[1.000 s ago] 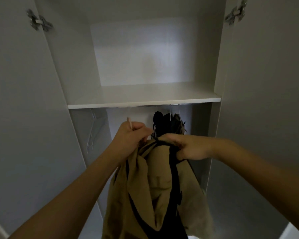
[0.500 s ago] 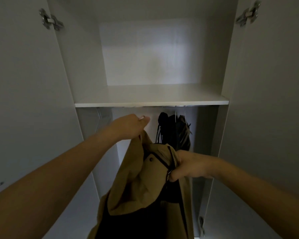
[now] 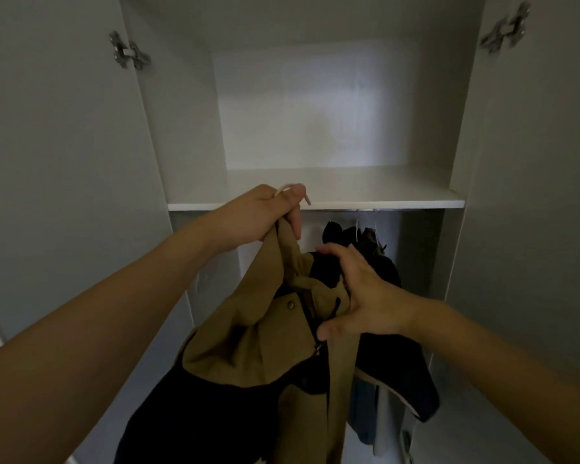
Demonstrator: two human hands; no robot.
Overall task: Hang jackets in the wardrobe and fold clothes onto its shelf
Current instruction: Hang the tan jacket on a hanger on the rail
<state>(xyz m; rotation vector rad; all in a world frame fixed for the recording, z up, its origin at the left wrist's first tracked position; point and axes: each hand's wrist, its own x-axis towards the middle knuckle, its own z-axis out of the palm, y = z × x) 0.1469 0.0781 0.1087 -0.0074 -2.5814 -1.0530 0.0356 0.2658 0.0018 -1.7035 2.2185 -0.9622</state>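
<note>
left hand (image 3: pixel 262 214) raised to shelf (image 3: pixel 349 204) edge with hanger hook (image 3: pixel 293 192), right hand (image 3: pixel 365 296) shifted onto collar

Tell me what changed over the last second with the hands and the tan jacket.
The left hand lifted the hanger hook and tan jacket up to the shelf edge. The right hand loosened from gripping the collar to resting open on it. The dark clothes still hang behind.
</note>
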